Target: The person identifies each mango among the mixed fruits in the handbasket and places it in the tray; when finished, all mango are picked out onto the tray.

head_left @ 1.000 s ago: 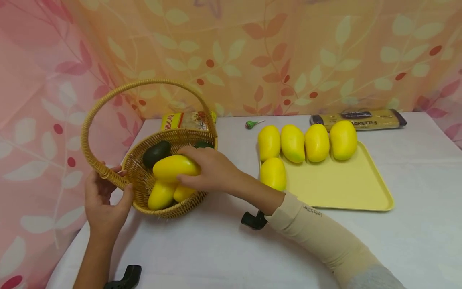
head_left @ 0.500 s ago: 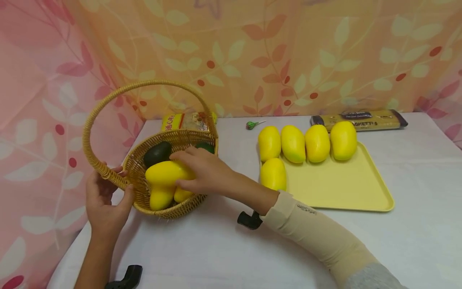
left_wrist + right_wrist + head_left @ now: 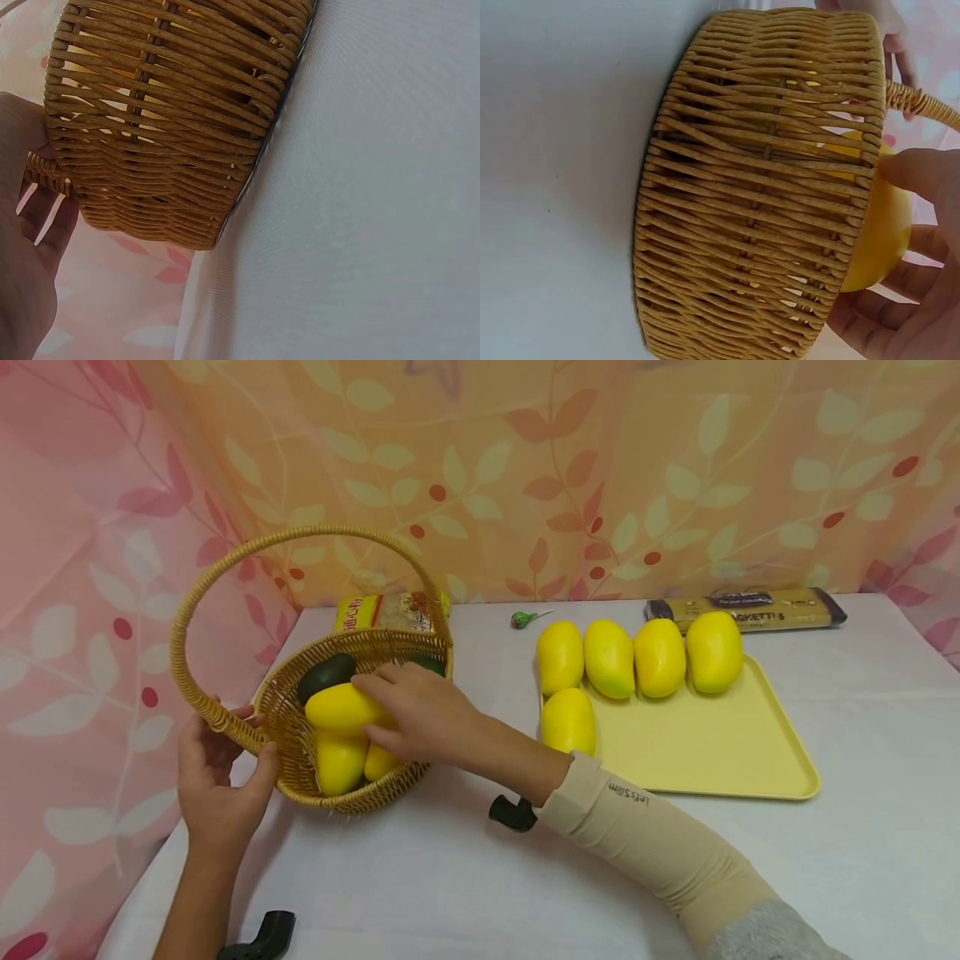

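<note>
My left hand (image 3: 225,777) grips the wicker basket (image 3: 367,797) at the near left foot of its tall hoop handle (image 3: 183,635). In the left wrist view its fingers (image 3: 56,232) wrap that handle base. Inside the basket, my right hand (image 3: 420,714) holds a yellow mango (image 3: 341,708), thumb on the near side and fingers over the far side. That mango lies across the top of another yellow mango (image 3: 341,764). Part of a further yellow mango (image 3: 380,763) shows under my palm. A dark green avocado (image 3: 327,677) lies behind them, and a second dark green fruit (image 3: 427,665) is partly hidden.
On the right, a yellow tray (image 3: 697,752) bears a row of several mangoes (image 3: 660,657) with one more mango (image 3: 567,720) in front. Behind stand a spaghetti pack (image 3: 787,610), a lollipop (image 3: 521,619) and a food packet (image 3: 390,612).
My right hand has shifted slightly left with the mango, which has settled lower onto the mangoes in the basket. Its fingers have loosened a little. The left hand stays put.
</note>
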`<action>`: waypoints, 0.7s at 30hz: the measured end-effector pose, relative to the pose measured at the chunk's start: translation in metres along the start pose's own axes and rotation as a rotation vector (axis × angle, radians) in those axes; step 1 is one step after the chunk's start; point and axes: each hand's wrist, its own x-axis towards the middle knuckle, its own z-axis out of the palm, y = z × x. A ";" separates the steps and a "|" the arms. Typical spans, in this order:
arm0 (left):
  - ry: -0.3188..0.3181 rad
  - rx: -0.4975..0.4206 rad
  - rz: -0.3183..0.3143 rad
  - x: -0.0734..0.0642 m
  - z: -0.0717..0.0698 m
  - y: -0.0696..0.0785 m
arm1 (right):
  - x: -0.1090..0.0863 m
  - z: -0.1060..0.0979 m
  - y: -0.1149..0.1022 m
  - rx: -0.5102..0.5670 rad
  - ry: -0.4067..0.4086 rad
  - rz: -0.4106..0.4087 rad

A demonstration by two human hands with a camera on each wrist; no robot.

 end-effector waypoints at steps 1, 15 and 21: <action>0.001 -0.002 -0.001 0.000 0.000 0.000 | 0.000 0.000 0.000 -0.003 -0.002 0.000; 0.005 -0.005 0.007 0.000 0.001 0.000 | 0.000 -0.003 -0.005 -0.090 -0.027 0.050; 0.006 -0.002 0.009 0.000 0.000 0.001 | -0.002 -0.005 -0.008 -0.084 -0.016 0.055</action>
